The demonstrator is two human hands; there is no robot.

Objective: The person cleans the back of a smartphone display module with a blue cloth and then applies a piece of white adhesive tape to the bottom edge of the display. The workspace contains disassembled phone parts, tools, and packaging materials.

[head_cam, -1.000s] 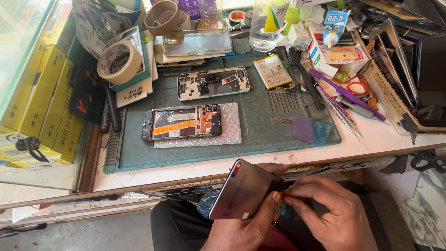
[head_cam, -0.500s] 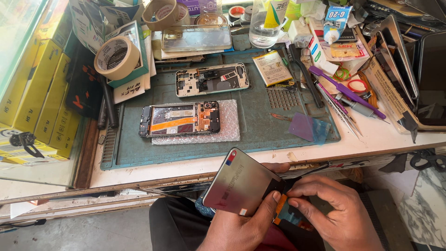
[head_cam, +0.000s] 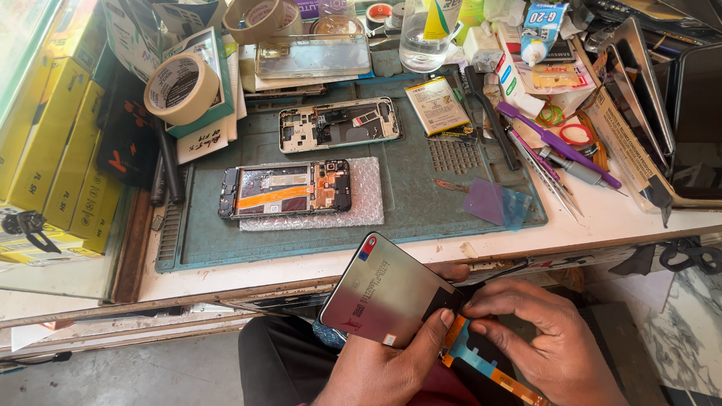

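Left hand (head_cam: 391, 368) is now gripping the tilted-up screen panel (head_cam: 383, 289); right hand (head_cam: 549, 342) fingers are pinching its newly exposed orange flex cable (head_cam: 481, 361). Opened phone (head_cam: 286, 188) is sitting untouched on the mat (head_cam: 421, 188).

Silvery screen panel (head_cam: 385, 293) (orange-and-blue ribbon), teal work mat (head_cam: 421, 192), purple brush (head_cam: 556, 144), yellow boxes (head_cam: 56, 143)

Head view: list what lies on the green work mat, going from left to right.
Opened phone with orange flex cable on bubble wrap → phone frame → flat battery → purple plastic card → blue plastic card, all on the green mat.
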